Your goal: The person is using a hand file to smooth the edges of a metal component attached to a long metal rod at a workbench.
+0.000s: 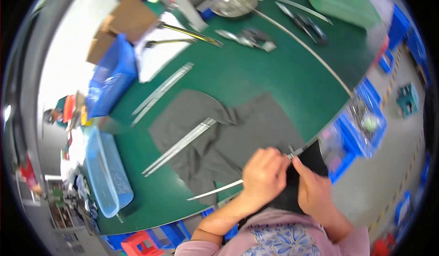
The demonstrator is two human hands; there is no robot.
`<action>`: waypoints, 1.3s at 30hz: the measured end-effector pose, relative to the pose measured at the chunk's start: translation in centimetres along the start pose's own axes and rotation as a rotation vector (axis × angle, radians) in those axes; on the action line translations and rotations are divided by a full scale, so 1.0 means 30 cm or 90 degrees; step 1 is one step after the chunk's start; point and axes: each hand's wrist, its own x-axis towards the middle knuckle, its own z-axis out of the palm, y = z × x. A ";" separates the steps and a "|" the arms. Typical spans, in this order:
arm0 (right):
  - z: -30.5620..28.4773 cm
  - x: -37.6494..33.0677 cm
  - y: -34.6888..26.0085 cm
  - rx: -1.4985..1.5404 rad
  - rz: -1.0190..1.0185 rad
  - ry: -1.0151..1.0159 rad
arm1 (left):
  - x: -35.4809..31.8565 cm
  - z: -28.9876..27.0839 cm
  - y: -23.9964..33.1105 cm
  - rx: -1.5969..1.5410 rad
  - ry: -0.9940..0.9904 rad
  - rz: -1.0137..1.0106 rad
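My left hand (265,173) is closed in a grip on a thin pale strip (216,191). The strip's long end sticks out to the left, over the table's near edge. My right hand (315,187) is closed at the other end, its thumb extended by a small pale crosspiece (295,152). Whether this crosspiece is part of the same strip I cannot tell. Beyond my hands a grey cloth (260,128) lies rumpled on the green table (283,68). A bundle of pale strips (178,147) rests on the cloth.
More strips (162,93) lie farther left. At the left stand a light blue basket (107,173) and a darker blue basket (112,77). Tools (302,22) and a green tray (340,2) are at the back. Blue bins (363,118) with bagged parts adjoin the right edge.
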 end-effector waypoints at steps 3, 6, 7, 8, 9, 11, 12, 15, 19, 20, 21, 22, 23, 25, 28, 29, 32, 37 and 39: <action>-0.046 -0.020 0.012 -0.003 -0.041 0.016 | -0.025 0.036 0.019 -0.014 0.011 -0.013; -0.064 0.009 -0.007 0.015 0.026 -0.085 | -0.033 0.041 0.017 -0.009 0.023 -0.011; -0.054 0.004 -0.005 -0.003 0.030 -0.083 | -0.041 0.044 0.016 -0.006 0.013 -0.016; -0.051 0.008 -0.005 -0.024 0.034 -0.074 | -0.032 0.044 0.020 -0.004 0.022 -0.007; -0.042 -0.014 0.008 -0.003 0.000 -0.015 | -0.029 0.047 0.024 -0.015 0.022 -0.008; -0.069 -0.019 0.011 0.008 0.005 -0.026 | -0.027 0.047 0.030 -0.024 0.017 -0.011; -0.080 -0.020 0.008 0.023 0.014 -0.044 | -0.020 0.045 0.026 -0.026 0.014 -0.008; -0.083 0.085 -0.018 -0.002 0.055 -0.115 | -0.008 0.042 0.011 0.010 0.013 -0.003; -0.081 0.019 0.017 -0.005 -0.011 -0.021 | -0.003 0.052 0.009 -0.013 0.030 -0.003; -0.084 0.033 0.011 -0.020 -0.001 -0.045 | -0.013 0.051 0.010 -0.013 0.026 -0.002; -0.084 0.040 0.006 -0.035 0.008 -0.069 | -0.019 0.049 0.012 -0.010 0.029 -0.008; -0.076 0.039 0.006 -0.032 0.003 -0.076 | -0.020 0.048 0.014 -0.009 0.030 -0.008; -0.058 0.042 0.008 -0.039 0.005 -0.064 | -0.020 0.047 0.010 -0.010 0.029 -0.003; -0.045 0.021 0.008 -0.045 0.004 -0.054 | -0.022 0.043 0.018 -0.028 0.024 -0.007; -0.053 -0.024 0.028 -0.029 -0.013 -0.021 | -0.015 0.039 0.019 -0.032 0.025 -0.005; -0.040 0.010 0.032 -0.022 -0.030 -0.018 | -0.017 0.037 0.015 -0.018 0.022 0.003; -0.001 0.016 0.046 0.004 -0.043 0.001 | -0.010 0.041 0.007 -0.018 0.010 -0.006; 0.003 0.019 0.070 0.069 -0.057 0.021 | -0.001 0.047 0.005 -0.022 0.012 -0.006; -0.004 0.055 0.052 0.088 -0.038 -0.008 | -0.011 0.042 0.012 -0.010 0.001 -0.006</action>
